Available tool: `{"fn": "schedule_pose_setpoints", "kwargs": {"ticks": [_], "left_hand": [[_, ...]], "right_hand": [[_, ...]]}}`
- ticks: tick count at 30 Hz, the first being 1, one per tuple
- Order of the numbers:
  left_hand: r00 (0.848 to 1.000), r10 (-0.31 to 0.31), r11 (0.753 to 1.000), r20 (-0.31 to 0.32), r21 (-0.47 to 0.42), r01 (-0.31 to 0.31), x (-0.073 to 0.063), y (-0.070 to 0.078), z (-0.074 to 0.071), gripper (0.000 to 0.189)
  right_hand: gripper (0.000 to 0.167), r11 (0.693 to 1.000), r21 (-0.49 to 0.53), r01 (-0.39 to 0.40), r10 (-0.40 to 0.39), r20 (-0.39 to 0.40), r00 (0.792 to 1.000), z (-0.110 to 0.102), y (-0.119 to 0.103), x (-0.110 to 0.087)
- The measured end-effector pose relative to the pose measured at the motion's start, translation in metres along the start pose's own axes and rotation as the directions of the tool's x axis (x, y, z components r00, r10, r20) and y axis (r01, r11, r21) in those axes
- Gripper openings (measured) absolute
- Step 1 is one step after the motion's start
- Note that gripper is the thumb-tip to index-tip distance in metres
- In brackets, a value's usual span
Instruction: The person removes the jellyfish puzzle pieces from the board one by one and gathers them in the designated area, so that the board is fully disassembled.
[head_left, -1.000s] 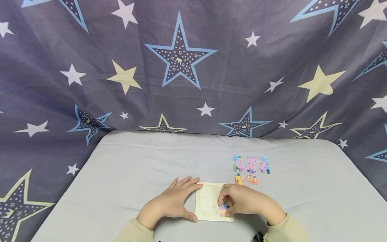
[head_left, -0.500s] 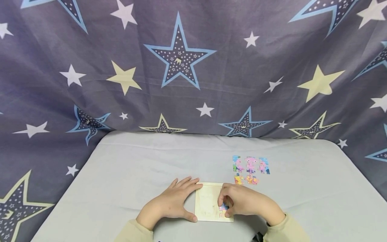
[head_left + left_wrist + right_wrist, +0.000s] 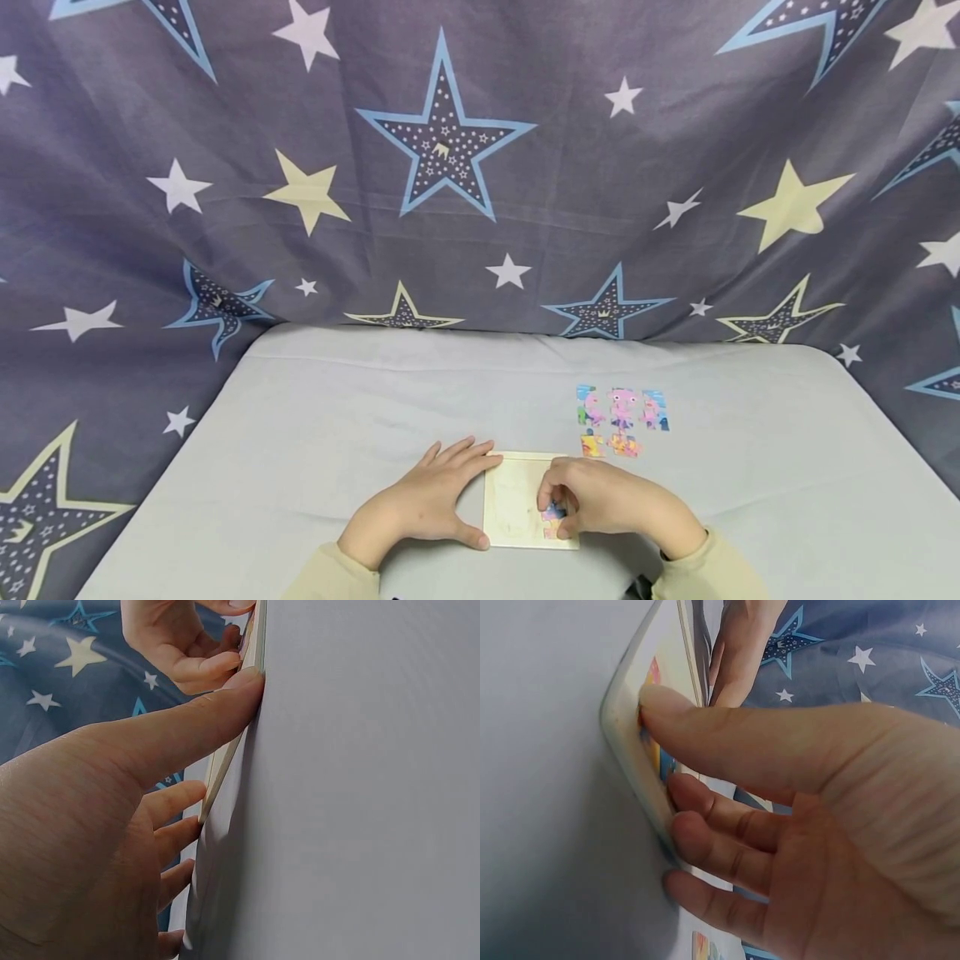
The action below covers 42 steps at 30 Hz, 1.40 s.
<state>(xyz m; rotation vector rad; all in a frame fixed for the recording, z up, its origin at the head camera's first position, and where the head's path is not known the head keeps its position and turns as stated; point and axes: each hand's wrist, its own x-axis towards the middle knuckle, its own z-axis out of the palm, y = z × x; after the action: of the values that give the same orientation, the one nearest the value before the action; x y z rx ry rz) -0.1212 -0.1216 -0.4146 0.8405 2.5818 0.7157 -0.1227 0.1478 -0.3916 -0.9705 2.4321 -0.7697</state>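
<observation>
A shallow pale wooden puzzle tray lies on the bed-like grey surface. My left hand rests against its left edge with fingers spread, thumb at the near corner and index finger at the far corner. My right hand is over the tray's right side, its fingers curled and its thumb pressing down on a colourful jigsaw piece. The fingers partly cover that piece, and a seam in it suggests two joined pieces. In the right wrist view, the thumb touches the printed surface, while other fingertips meet the tray's rim.
Several loose jigsaw pieces printed with pink cartoon figures lie beyond the tray to the right. Behind the grey cloth surface hangs a dark curtain patterned with stars.
My right hand's fingers have shifted very slightly to the left along with the piece under them. The left hand stays in place at the tray's edge.
</observation>
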Motion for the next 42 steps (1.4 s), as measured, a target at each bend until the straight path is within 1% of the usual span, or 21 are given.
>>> {"fn": "schedule_pose_setpoints", "kwargs": {"ticks": [6,12,19,25,30,37,42], "left_hand": [[1.0,0.006,1.0,0.001,-0.014,-0.006,-0.001,0.0,-0.001,0.101],[1.0,-0.006,1.0,0.005,-0.002,0.006,0.001,-0.001,-0.001,0.1],[1.0,-0.002,1.0,0.008,0.004,0.002,0.001,-0.002,-0.001,0.1],[1.0,-0.007,1.0,0.009,0.008,0.007,0.002,-0.002,0.0,0.1],[1.0,-0.003,1.0,0.005,0.019,0.003,0.002,-0.001,0.001,0.1],[1.0,-0.006,1.0,0.003,0.021,0.006,0.002,-0.001,0.001,0.099],[1.0,-0.004,1.0,0.0,0.025,0.004,0.002,-0.001,0.001,0.099]], "right_hand": [[0.03,1.0,0.01,0.004,-0.004,0.005,1.0,0.0,0.0,0.001],[0.03,1.0,0.019,0.003,-0.003,0.015,1.0,-0.001,0.0,0.001],[0.018,0.997,0.071,0.024,-0.025,0.012,1.0,0.0,-0.002,0.003],[0.012,0.994,0.108,-0.004,0.004,-0.005,1.0,-0.004,-0.002,0.002],[0.007,0.991,0.132,-0.016,0.021,-0.039,0.999,-0.013,0.001,-0.003],[0.01,0.997,0.067,-0.046,0.054,-0.111,0.992,-0.028,0.009,-0.012],[0.012,0.996,0.029,-0.079,0.083,-0.166,0.983,-0.038,0.018,-0.02]]}}
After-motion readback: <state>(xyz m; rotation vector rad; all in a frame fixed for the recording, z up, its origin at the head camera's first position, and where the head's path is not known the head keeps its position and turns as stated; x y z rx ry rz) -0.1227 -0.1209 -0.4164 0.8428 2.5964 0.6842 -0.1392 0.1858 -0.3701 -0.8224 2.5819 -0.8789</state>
